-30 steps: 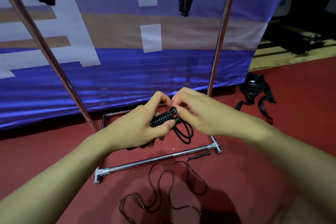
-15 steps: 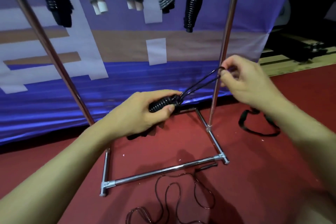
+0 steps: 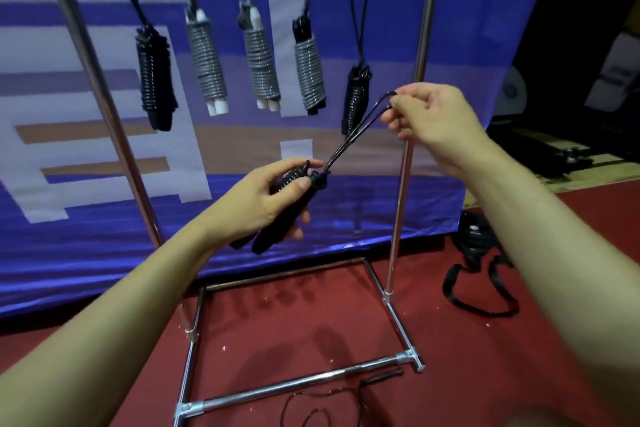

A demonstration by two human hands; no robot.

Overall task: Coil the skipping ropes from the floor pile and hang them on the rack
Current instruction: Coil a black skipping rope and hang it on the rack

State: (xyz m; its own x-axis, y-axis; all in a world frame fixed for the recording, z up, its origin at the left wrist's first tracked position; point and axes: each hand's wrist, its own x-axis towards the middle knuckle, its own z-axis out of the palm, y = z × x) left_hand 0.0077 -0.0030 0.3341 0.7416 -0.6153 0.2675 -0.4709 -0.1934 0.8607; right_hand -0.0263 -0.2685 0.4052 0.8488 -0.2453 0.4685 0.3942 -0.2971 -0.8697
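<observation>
Five coiled ropes hang in a row from the top bar of the rack (image 3: 398,180): a black one (image 3: 154,80) at the left, three grey ones (image 3: 207,62) (image 3: 260,66) (image 3: 309,74) in the middle, and another black one (image 3: 355,97) at the right. In front of them the left hand (image 3: 266,201) is wrapped around a sixth bundle (image 3: 287,208), black, tilted with its upper end towards the right. From that end a loop (image 3: 353,135) runs up to the right hand (image 3: 433,114), whose thumb and fingers pinch its tip; the loop is taut between the two hands. On the red floor (image 3: 311,315), just beside the rack's front base bar, lies one loose rope (image 3: 332,402), uncoiled. One black strap (image 3: 481,274) lies on the floor to the right of the rack.
</observation>
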